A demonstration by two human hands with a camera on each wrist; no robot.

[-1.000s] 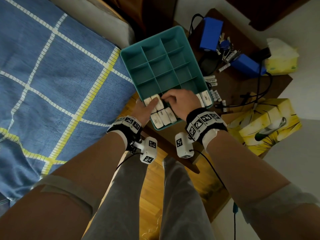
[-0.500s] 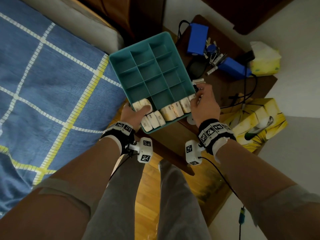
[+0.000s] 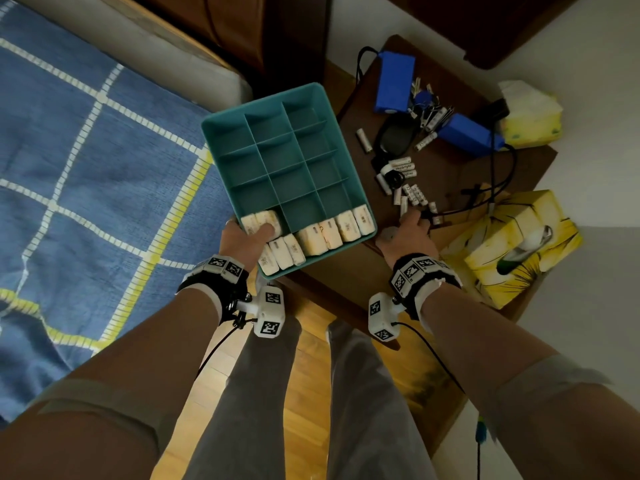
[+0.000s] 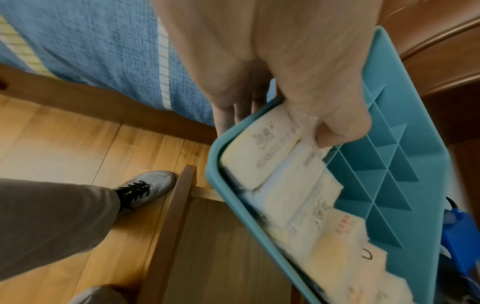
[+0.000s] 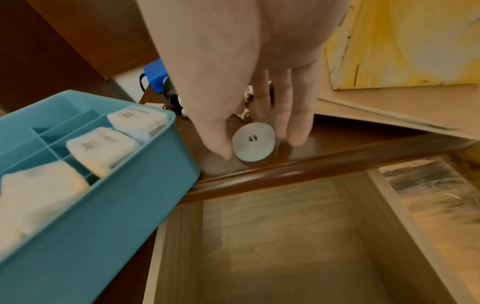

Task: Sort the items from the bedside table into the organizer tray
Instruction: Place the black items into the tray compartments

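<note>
The teal organizer tray point(image 3: 266, 107) sits tilted at the bedside table's left edge, with several white tissue packs point(image 3: 325, 235) in its near compartments. My left hand point(image 3: 249, 237) grips its near-left corner. In the left wrist view the thumb point(image 4: 337, 127) presses a pack point(image 4: 272, 164) and the fingers go under the tray point(image 4: 415, 123). My right hand point(image 3: 408, 230) is down on the table just right of the tray, beside several white batteries point(image 3: 412, 195). In the right wrist view its straight fingers point(image 5: 298, 123) and thumb flank a white disc point(image 5: 253, 145); no closed grasp shows.
On the dark table lie two blue power banks point(image 3: 394, 83), keys point(image 3: 426, 105), a black case point(image 3: 394, 138) and cables. A yellow tissue box point(image 3: 519, 244) stands right, a tissue pack point(image 3: 530, 116) behind. An open drawer point(image 5: 285, 236) gapes below; the bed point(image 3: 86, 168) is left.
My right hand has left the tissue packs in the tray and moved right, down onto the table by the white disc. The left hand keeps its hold on the tray corner.
</note>
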